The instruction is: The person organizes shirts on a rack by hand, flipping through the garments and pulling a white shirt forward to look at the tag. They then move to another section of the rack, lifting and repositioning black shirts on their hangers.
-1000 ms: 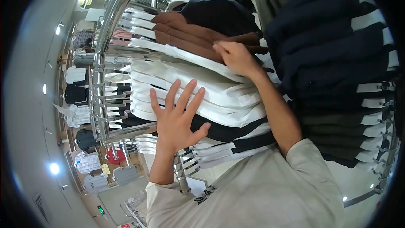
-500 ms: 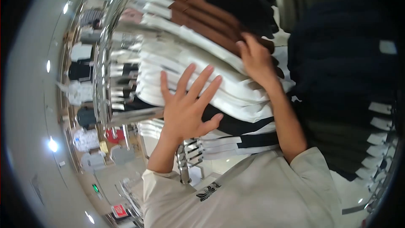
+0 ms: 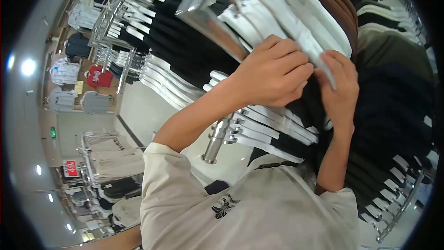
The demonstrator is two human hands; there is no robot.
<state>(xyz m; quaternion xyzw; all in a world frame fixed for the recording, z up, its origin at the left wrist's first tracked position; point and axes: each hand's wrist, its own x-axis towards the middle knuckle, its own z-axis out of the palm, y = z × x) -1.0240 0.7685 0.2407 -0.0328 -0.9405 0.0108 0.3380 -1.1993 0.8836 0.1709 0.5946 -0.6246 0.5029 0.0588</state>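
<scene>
My left hand is closed, knuckles up and fingers curled, at the lower edge of a row of hanging white garments. To its right, my right hand bends its fingers over the narrow edge of a white garment. That edge slants down between both hands. My left fingertips are hidden, so their exact hold is hard to see. Brown garments hang just beyond the white ones. Beside my left wrist runs a shiny metal rack bar.
Black garments hang at the left, with white hangers on a lower rail. Dark garments fill the right side. A metal post stands near my left forearm. Shirts hang along the far wall.
My left hand has gone from spread flat over the white garments to closed at their edge. My right hand has moved from the brown garments to a white one. The view has shifted.
</scene>
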